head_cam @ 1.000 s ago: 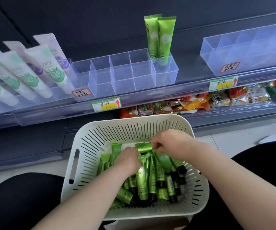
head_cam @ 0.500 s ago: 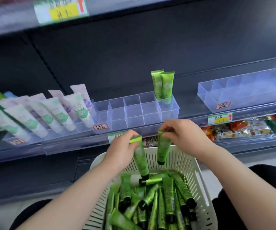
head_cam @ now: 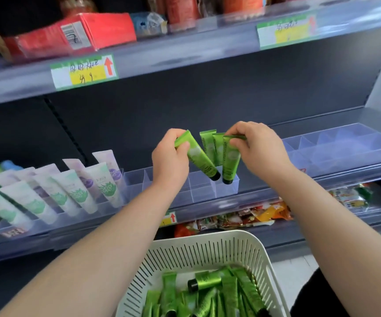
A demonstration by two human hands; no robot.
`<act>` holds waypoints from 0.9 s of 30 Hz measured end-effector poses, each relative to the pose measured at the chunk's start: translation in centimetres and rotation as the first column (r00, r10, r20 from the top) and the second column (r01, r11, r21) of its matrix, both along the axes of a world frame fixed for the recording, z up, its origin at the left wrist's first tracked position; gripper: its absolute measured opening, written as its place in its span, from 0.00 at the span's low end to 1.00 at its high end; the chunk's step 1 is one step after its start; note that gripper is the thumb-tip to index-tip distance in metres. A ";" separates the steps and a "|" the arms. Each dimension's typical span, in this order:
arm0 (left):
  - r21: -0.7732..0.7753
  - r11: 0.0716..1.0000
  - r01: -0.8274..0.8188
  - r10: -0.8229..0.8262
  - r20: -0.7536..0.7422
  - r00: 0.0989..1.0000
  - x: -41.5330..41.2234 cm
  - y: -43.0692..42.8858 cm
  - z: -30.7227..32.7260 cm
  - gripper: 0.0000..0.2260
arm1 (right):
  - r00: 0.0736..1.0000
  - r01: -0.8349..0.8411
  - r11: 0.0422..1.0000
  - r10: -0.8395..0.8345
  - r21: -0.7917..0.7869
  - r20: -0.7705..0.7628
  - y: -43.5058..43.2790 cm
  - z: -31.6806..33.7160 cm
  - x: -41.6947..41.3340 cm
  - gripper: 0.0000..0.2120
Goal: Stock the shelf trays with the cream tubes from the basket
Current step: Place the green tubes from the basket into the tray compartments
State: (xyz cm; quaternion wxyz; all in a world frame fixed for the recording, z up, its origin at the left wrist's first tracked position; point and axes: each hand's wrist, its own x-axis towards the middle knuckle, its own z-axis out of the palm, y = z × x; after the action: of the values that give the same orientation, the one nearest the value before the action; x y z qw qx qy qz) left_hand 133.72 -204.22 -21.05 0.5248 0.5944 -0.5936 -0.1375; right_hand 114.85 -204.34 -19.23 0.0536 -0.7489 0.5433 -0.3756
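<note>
My left hand [head_cam: 170, 160] grips a green cream tube [head_cam: 199, 157] by its crimped end, tilted with the black cap down and to the right over the clear divided tray [head_cam: 204, 193]. In my right hand [head_cam: 257, 148] a second green tube [head_cam: 230, 161] hangs cap-down over the tray's right end compartment. Two green tubes [head_cam: 211, 146] stand upright in that compartment behind the held ones. Below, the white slotted basket [head_cam: 207, 250] holds several green tubes [head_cam: 207, 281].
White and purple tubes [head_cam: 79, 186] lean in trays at the left. A second clear tray [head_cam: 345, 147] sits at the right with no tubes in it. Snack packets [head_cam: 242, 217] lie on the lower shelf. An upper shelf carries red boxes [head_cam: 75, 33] and price labels [head_cam: 84, 69].
Both hands picked a tube each out of the basket and rose to the clear tray on the shelf. The view tilted up, so the upper shelf now shows.
</note>
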 end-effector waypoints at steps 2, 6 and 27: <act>0.030 0.999 0.022 -0.023 0.038 0.999 -1.1 -1.2 0.1 0.10 | 1.000 0.008 1.000 -0.008 -0.001 -0.013 -0.7 -0.5 -0.1 0.09; 0.113 0.994 0.015 -0.031 0.143 0.989 -2.5 -3.4 -0.5 0.12 | 0.999 0.035 0.999 -0.034 -0.029 0.019 -2.1 -1.0 -0.5 0.08; 0.109 0.992 0.060 -0.090 0.302 0.949 -2.7 -3.3 -2.4 0.13 | 0.985 0.020 0.999 -0.025 -0.031 -0.170 -2.9 -4.7 0.8 0.11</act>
State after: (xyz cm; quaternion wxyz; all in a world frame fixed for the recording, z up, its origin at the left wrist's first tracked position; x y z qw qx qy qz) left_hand 131.06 -207.47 -23.42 0.3908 0.6107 -0.6824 -0.0929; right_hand 115.69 -207.28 -23.93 -0.0082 -0.7726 0.5490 -0.3187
